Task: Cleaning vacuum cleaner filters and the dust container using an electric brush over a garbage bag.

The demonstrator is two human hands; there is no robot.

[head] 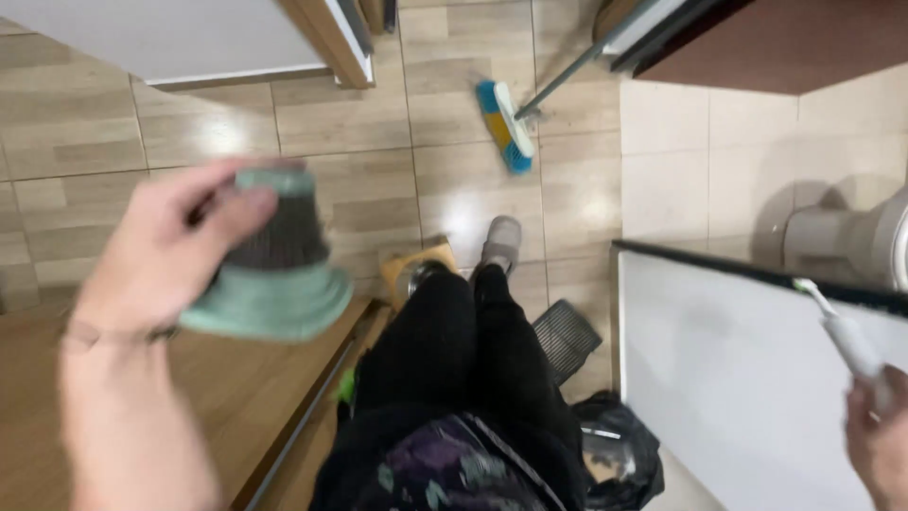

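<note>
A vacuum filter (274,260), green plastic base w/ dark pleated cone and green cap, is held up in front of the body by the left hand (156,260), fingers wrapped over the top and side, thumb side toward the pleats; the image is blurred, so exact finger placement can't be told. It is judged light and rigid at the base and cap, but the pleated part looks thin and easily crushed or bent, prob. dusty too, so the flared green rim or cap is the better place to be gripped, not the pleats. The right hand (880,440), at the lower right edge, is closed around a white electric toothbrush (846,331), brush head pointing up-left, over a white panel (757,378) w/ dark edge. Below, black-trousered legs (454,341) and a grey slipper (501,241) are seen on the wood-look tile floor (359,123). A blue-yellow broom (504,125) lies further off; a dark ribbed grille (566,338) and a black bag (619,449) sit near the legs. A wooden surface (236,397) is at left.
</note>
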